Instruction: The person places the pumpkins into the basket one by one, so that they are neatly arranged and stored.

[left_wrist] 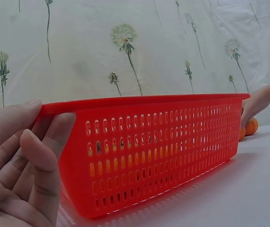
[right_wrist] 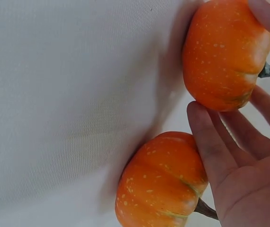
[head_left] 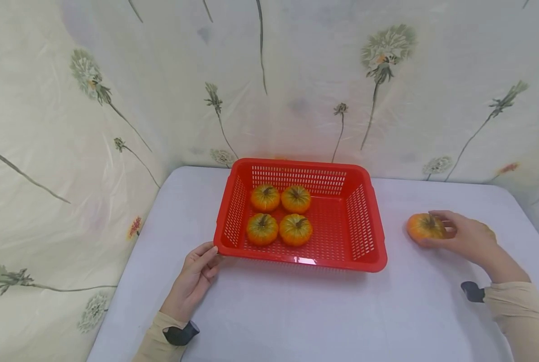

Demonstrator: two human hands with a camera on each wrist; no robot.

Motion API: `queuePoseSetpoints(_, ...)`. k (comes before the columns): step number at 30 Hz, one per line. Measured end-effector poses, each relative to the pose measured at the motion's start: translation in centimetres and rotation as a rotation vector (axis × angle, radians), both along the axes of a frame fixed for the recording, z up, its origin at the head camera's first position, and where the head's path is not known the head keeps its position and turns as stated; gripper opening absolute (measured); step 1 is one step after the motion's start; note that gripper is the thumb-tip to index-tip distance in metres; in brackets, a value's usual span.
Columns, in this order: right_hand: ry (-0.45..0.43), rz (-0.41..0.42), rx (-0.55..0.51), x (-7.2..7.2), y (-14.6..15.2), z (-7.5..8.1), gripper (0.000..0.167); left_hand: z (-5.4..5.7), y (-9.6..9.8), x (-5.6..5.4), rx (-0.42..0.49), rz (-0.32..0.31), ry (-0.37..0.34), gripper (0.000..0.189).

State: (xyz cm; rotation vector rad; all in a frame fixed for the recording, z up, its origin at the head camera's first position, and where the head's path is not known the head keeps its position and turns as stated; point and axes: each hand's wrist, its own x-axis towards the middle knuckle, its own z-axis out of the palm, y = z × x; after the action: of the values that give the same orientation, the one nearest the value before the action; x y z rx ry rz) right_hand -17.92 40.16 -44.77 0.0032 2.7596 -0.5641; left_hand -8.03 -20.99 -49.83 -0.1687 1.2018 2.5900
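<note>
A red plastic basket (head_left: pixel 330 264) with slotted walls stands on the table, several small orange-yellow pumpkins (head_left: pixel 295 230) grouped in its left half. At its front left corner, my left hand (head_left: pixel 192 279) holds the rim, thumb above and fingers beneath. To the right of the basket, my right hand (head_left: pixel 470 241) grips a loose pumpkin (right_wrist: pixel 222 56) between thumb and fingers. Another loose pumpkin (right_wrist: pixel 161 182) sits just beside that hand, mostly hidden behind it in the head view.
A white cloth covers the table (head_left: pixel 296 317). Behind and to the left hangs a pale curtain (head_left: pixel 296 75) printed with dandelions, close to the table's edges. Each wrist carries a dark strap-like band (head_left: pixel 181 333).
</note>
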Motion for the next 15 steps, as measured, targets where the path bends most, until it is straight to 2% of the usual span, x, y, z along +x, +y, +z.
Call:
queuePoseSetpoints(7,0.008,-0.001,-0.001,0.02,-0.03,-0.08,0.108,-0.16,0.01,-0.01,-0.006,0.006,0.014,0.024)
queuePoseSetpoints(15,0.012,-0.002,-0.074,0.03,-0.04,0.27,0.107,-0.16,-0.03,-0.02,0.003,-0.004,0.024,0.025)
